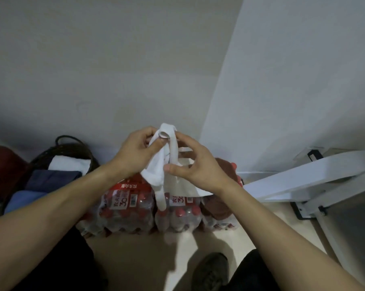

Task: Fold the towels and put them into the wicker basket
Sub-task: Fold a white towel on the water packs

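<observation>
Pale walls meeting in a corner, cream floor below; white frame slanting in from the right; shrink-wrapped packs of red-capped water bottles stacked against the wall, serving as the working surface; brownish cloth heaped on the right-hand pack, possibly another towel waiting, hard to tell; dark shoe low in view.

Off to the left, wicker basket standing on the floor by the wall, already loaded: white folded towel at the back, dark blue towel in front of it, lighter blue one nearest; dark red rounded object just beside the basket.

Centre stage, white towel held up in the air above the bottles, bunched and twisted, one tail dangling down over the packs; left hand gripping the upper bunch, thumb pressed into the cloth; right hand with fingers curled, pinching an edge between thumb and fingertips.

Step in hand, by the look of it: sorting out this towel, hunting for corners; fold not yet made. Next move calling for: edges found and pulled apart, cloth spread flat, halved neatly, then carried left and laid into the basket on top of the stack.
</observation>
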`<action>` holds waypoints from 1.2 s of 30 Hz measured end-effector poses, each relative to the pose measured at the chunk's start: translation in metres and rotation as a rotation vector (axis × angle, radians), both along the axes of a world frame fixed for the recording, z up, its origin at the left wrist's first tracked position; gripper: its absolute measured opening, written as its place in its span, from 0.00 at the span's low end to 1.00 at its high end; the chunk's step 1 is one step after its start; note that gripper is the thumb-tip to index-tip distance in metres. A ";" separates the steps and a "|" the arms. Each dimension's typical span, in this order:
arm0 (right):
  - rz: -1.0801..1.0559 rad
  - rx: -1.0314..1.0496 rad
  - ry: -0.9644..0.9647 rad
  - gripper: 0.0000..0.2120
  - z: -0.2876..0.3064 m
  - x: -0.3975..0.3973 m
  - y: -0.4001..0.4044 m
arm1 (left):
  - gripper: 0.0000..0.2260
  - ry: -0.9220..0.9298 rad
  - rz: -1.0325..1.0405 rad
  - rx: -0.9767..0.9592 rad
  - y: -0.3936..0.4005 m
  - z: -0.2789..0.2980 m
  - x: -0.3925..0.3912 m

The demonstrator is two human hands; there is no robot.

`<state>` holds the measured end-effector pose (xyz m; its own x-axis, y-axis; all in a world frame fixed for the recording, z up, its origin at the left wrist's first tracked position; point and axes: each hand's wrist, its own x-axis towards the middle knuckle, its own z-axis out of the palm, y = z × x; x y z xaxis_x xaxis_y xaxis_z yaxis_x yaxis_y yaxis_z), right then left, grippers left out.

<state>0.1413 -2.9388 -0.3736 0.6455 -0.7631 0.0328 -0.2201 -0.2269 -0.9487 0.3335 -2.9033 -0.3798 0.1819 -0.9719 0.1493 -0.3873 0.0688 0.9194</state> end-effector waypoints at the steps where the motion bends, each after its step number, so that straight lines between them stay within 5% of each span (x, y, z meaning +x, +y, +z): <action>1: -0.010 -0.009 -0.001 0.35 0.000 0.009 0.004 | 0.05 0.058 -0.006 0.026 0.004 -0.002 0.007; 6: -0.091 -0.091 0.090 0.27 -0.005 0.049 0.018 | 0.20 0.394 0.028 0.166 0.027 -0.015 0.031; 11: -0.196 -0.057 0.144 0.07 -0.009 0.069 0.016 | 0.10 0.377 0.073 0.149 0.040 -0.025 0.064; 16: -0.256 0.151 0.103 0.04 -0.003 0.081 0.001 | 0.06 0.218 0.045 0.162 0.052 -0.031 0.110; 25: -0.156 0.145 0.129 0.27 -0.003 0.079 -0.021 | 0.03 -0.238 -0.011 0.267 0.049 -0.057 0.166; 30: -0.126 0.193 0.091 0.27 -0.001 0.089 -0.019 | 0.21 -0.301 -0.166 0.408 0.039 -0.060 0.139; 33: -0.042 0.170 0.095 0.25 -0.003 0.094 -0.018 | 0.29 -0.096 -0.261 0.319 0.032 -0.051 0.107; 36: 0.029 0.152 0.132 0.21 -0.008 0.098 -0.020 | 0.23 0.136 -0.280 0.198 0.025 -0.049 0.084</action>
